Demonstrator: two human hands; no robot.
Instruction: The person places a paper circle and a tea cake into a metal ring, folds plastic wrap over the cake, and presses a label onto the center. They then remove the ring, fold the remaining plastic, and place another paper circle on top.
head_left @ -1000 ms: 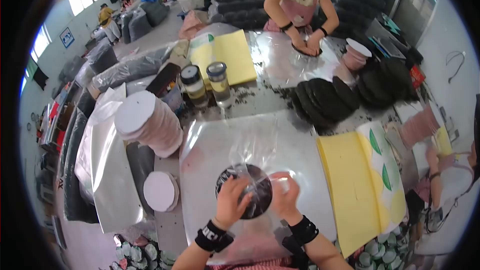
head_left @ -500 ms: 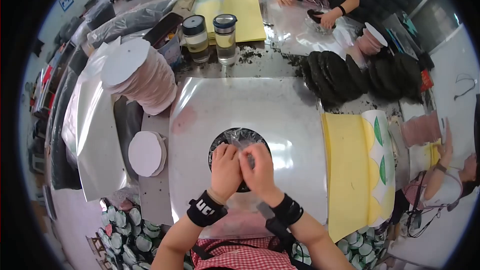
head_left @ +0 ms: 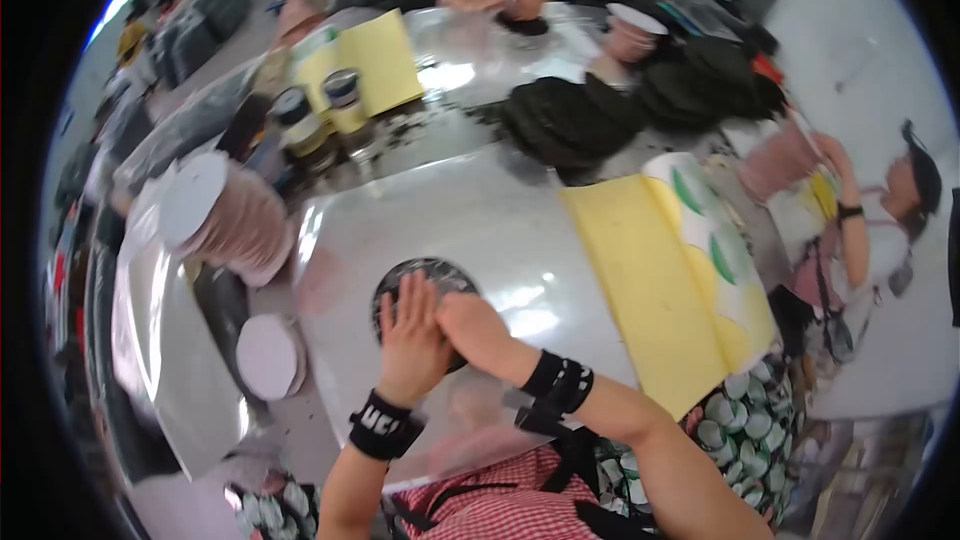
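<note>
Whole view was motion-blurred, so fine detail was soft. Dark round disc lay on the shiny sheet, near-centre of the table. Only its far rim & a bit of the left edge showed; both hands covered the rest. Any film over it was too blurred to make out.

Left hand lay flat on the disc, palm down, fingers straight & together, pointing far, gripping nothing. Right hand sat just right of it, touching it, also on the disc. Its fingertips were tucked behind the left hand, so can't tell if they were curled or spread. Both wrists wore black bands; right forearm came in from near-right.

Yellow paper stack lay right of the sheet, tall pink-white round stack to the left, two jars far-left, dark cakes pile far. Co-worker's hands at the far edge, head cut off.
</note>
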